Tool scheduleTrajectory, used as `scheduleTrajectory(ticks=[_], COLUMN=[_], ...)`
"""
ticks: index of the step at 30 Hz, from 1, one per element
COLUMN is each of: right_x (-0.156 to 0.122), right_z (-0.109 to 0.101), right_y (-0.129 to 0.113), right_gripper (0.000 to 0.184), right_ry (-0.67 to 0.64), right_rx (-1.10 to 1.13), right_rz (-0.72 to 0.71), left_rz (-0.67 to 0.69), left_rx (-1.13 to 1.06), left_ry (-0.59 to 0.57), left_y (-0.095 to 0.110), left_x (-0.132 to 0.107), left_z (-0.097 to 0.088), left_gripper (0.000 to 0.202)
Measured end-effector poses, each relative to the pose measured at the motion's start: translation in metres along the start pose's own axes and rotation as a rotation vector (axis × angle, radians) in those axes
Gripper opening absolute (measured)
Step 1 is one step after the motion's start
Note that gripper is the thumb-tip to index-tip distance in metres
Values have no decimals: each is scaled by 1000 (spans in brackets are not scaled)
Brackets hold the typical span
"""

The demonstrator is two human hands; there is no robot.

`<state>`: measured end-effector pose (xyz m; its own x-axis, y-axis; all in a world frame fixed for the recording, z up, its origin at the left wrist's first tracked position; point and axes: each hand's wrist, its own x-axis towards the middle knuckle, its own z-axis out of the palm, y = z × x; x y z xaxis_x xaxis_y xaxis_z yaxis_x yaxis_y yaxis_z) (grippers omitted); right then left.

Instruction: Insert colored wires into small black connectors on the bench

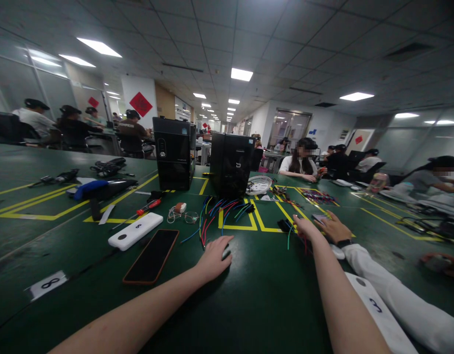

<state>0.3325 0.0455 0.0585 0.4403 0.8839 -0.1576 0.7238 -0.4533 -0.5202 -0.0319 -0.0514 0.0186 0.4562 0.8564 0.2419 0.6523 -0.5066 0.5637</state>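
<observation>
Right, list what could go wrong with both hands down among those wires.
The left hand lies flat beside the loose coloured wires; a sweep could tangle them. The right hand grips a few wires close to a co-worker's hand, so they may collide. The phone near the left forearm could get knocked.

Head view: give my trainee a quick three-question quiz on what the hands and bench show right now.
1. True or false: the left hand lies palm-down on the green table.
2. What lies just left of the left hand: A) black phone, B) a mug, C) a keyboard?
3. What does the right hand have its grip on?

Key:
1. True.
2. A; the white power bank lies beyond it.
3. Coloured wires, beside a co-worker's hand with a wristwatch.
</observation>
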Motion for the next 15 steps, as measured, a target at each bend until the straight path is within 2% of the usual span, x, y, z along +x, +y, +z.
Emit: scheduleTrajectory(ticks=[5, 7, 10, 15], right_x=[-2, -1, 1, 4], right_z=[-1, -3, -6, -6], right_y=[2, 2, 2, -1], right_gripper=[53, 56, 43, 38], right_ry=[-8, 63, 180, 208], right_rx=[-44, -118, -212, -279], right_rz=[49, -1, -97, -192], left_rz=[7, 9, 0, -2], left_rx=[0, -1, 1, 5], left_ry=[10, 9, 0, 3], left_y=[-3, -3, -3, -2], left_x=[1, 1, 1, 1], left_z=[3, 3, 3, 2], left_gripper=[53, 53, 53, 53])
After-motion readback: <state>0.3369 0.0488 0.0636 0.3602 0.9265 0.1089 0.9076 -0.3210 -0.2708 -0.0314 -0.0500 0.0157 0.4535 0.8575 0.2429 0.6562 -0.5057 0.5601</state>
